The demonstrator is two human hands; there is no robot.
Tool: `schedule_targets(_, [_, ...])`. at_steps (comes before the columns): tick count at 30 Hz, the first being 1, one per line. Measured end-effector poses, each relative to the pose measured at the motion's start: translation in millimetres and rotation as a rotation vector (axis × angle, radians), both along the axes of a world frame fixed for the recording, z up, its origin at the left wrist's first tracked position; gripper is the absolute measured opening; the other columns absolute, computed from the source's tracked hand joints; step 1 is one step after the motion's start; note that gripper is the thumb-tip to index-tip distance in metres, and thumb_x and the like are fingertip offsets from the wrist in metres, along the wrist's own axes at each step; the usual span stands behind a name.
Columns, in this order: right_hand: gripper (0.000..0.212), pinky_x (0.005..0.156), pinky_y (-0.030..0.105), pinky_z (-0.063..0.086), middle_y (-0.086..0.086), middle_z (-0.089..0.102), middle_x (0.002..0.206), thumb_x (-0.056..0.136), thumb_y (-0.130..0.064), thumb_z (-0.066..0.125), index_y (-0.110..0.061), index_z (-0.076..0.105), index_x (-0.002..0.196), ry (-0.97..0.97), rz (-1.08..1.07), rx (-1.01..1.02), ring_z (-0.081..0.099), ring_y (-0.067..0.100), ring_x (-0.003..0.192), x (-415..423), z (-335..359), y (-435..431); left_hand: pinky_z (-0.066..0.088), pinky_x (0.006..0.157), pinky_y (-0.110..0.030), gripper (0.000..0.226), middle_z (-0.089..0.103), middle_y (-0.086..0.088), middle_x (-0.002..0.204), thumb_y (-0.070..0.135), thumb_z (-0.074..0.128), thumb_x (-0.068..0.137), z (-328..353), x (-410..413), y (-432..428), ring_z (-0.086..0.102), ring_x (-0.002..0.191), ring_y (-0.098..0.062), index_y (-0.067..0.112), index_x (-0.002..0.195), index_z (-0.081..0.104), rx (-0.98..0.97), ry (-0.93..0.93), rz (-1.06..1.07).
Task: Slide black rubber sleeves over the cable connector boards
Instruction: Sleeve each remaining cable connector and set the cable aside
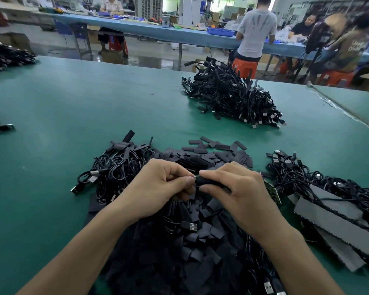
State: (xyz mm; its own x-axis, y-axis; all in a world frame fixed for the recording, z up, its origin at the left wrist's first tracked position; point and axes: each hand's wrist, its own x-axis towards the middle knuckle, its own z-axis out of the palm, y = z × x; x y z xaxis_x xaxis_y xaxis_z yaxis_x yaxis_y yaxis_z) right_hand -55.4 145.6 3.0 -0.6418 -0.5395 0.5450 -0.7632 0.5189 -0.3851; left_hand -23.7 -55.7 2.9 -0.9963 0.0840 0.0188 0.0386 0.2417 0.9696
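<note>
Just above the heap of loose sleeves [200, 241] on the bench [73, 103], the right hand [239, 188] grips a black rubber sleeve [209, 181] in curled fingers while the left hand [158, 184] pinches its end, seemingly bracing it for sliding.

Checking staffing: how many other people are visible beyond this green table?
4: striped shirt far left, grey shirt on an orange stool, black shirt opposite, brown shirt far right. More may be hidden.

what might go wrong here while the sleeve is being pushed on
The left hand and right hand pinch the black sleeve above a pile of loose sleeves; if it slips, it could get lost among them.
The green board sticking out past the right hand sits close to tangled cables and might snag on them.
</note>
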Motion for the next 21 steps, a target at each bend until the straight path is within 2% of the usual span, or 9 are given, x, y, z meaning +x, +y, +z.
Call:
schedule_targets(6, [0.021,0.079,0.037,0.055,-0.002,0.073,0.091,0.085,-0.021,0.075,-0.013,0.077,0.105,0.003,-0.008,-0.044,0.066,0.016,0.088,-4,-4,2,0.055,0.068,-0.018,0.019,0.077,0.001,0.080,0.008,0.061,0.097,-1,0,-2,0.074,0.073,-0.013,0.019,0.091,0.075,-0.099,0.032,-0.046])
schedule_targets(11, [0.026,0.079,0.034,0.055,-0.004,0.072,0.091,0.082,-0.021,0.077,-0.014,0.076,0.107,0.017,-0.013,-0.041,0.066,0.014,0.088,-3,-6,0,0.055,0.068,-0.018,0.017,0.076,0.006,0.077,0.010,0.062,0.097,-3,0,-1,0.073,0.070,-0.011,0.017,0.088,0.074,-0.218,0.106,-0.013])
schedule_targets(14, [0.030,0.080,0.029,0.053,-0.005,0.071,0.092,0.081,-0.021,0.080,-0.015,0.076,0.110,-0.017,-0.014,-0.061,0.066,0.013,0.089,-2,-5,-1,0.056,0.068,-0.020,0.017,0.076,0.004,0.077,0.011,0.062,0.097,-3,0,0,0.074,0.069,-0.013,0.016,0.088,0.075,-0.201,0.101,-0.011])
schedule_targets(18, [0.042,0.075,0.012,0.047,-0.018,0.068,0.088,0.076,-0.026,0.084,-0.024,0.072,0.117,-0.131,-0.126,-0.200,0.063,-0.001,0.082,2,-3,-5,0.054,0.062,-0.019,0.017,0.076,0.000,0.075,0.008,0.061,0.097,-2,0,1,0.074,0.067,-0.016,0.015,0.088,0.074,-0.095,0.063,0.027])
schedule_targets(21, [0.032,0.068,0.008,0.049,-0.020,0.068,0.076,0.073,-0.024,0.086,-0.025,0.074,0.103,-0.207,-0.233,-0.408,0.065,-0.002,0.073,4,-4,-8,0.053,0.059,-0.017,0.016,0.077,-0.004,0.076,0.007,0.061,0.097,-2,0,1,0.074,0.067,-0.018,0.012,0.089,0.074,-0.014,0.043,0.076])
